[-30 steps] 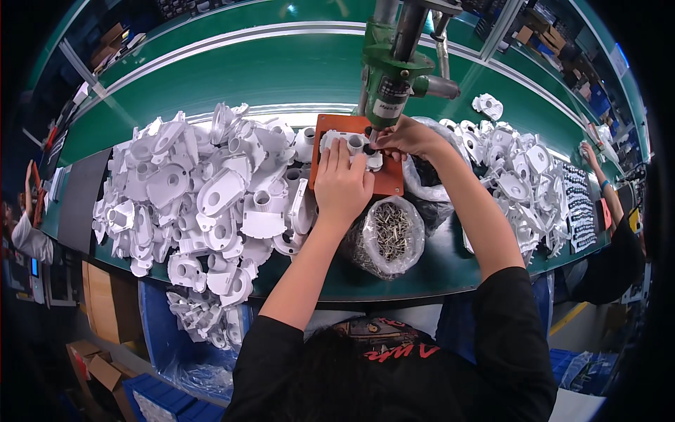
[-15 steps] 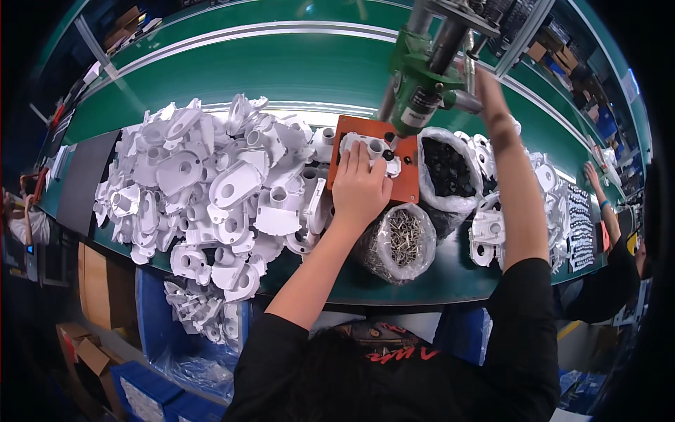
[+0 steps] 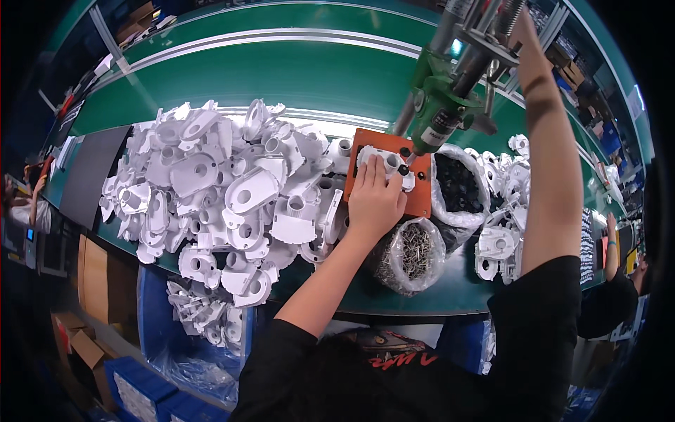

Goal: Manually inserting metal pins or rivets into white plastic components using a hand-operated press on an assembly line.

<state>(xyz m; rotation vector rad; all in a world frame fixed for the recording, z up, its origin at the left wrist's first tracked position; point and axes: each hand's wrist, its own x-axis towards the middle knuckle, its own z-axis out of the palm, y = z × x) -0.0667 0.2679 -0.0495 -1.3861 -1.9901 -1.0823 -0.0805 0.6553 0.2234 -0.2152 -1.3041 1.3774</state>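
My left hand (image 3: 376, 200) rests on a white plastic part (image 3: 370, 152), fingers over its left side and thumb along the near side, holding it on an orange fixture plate (image 3: 358, 186). A round black piece (image 3: 403, 169) sits on the part, close to the thumb. Above the plate's right side stands a green press (image 3: 439, 105), its narrow tip pointing down beside the part. My right hand (image 3: 526, 35) is raised at the upper edge next to the press's spring; its fingers are hidden, so its grip cannot be made out.
White plastic parts (image 3: 193, 172) are heaped left of the plate; others (image 3: 498, 243) lie right. Clear bags hold black pieces (image 3: 457, 184) and metal pins (image 3: 413, 253). Below the table edge, a blue bin (image 3: 153, 316) holds more parts. Another person's arm (image 3: 612, 246) shows far right.
My right hand has risen from beside the press to the upper edge. My left hand stays on the white part. The whole view has shifted slightly.
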